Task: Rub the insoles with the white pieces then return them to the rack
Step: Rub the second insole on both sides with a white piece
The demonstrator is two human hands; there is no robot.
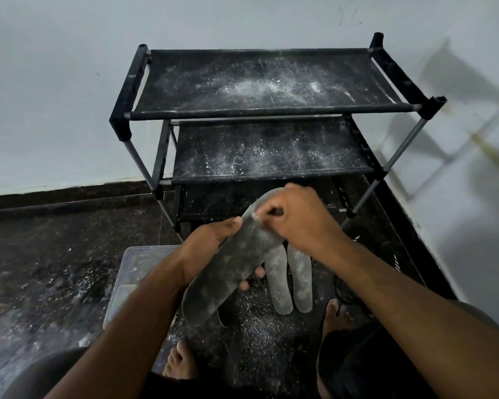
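Note:
My left hand [211, 249] grips a dark grey insole [228, 269] from below, holding it slanted over the floor, its surface streaked with white dust. My right hand [297, 217] pinches a small white piece [255, 216] against the insole's upper end; the piece is mostly hidden by my fingers. Two more dusty grey insoles [290, 279] lie side by side on the floor under my hands. The black rack [260, 110] stands just beyond, its shelves bare and speckled with white powder.
A clear plastic box [127, 280] sits on the dark floor to the left. My bare feet [333, 315] stand close to the floor insoles. White powder is scattered over the floor. A pale wall runs behind and to the right of the rack.

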